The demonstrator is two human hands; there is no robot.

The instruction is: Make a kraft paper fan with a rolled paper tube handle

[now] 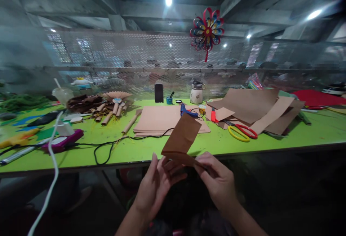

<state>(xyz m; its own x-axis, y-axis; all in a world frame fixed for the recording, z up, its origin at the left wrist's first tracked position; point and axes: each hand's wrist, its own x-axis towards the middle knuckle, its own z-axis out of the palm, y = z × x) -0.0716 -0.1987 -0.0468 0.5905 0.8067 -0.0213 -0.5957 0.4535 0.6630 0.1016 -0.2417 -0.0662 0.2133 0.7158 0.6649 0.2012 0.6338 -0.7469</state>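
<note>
Lower centre | right hand (218,179) is pinching brown paper (183,134) edgewise, likely steadying its fold | left hand (154,185) is spreading unclenched fingers beneath, probably for support

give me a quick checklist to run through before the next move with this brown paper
1. Right hand grips the brown paper: ok, fingers pinch its edge.
2. Left hand touches the paper: cannot tell, its fingers reach under it, thumb apart.
3. Scissors set down: ok, lying on the right.
4. Blue glue gun cool: cannot tell.
5. Black cord clear of both hands: ok, lying across the green table.
</note>
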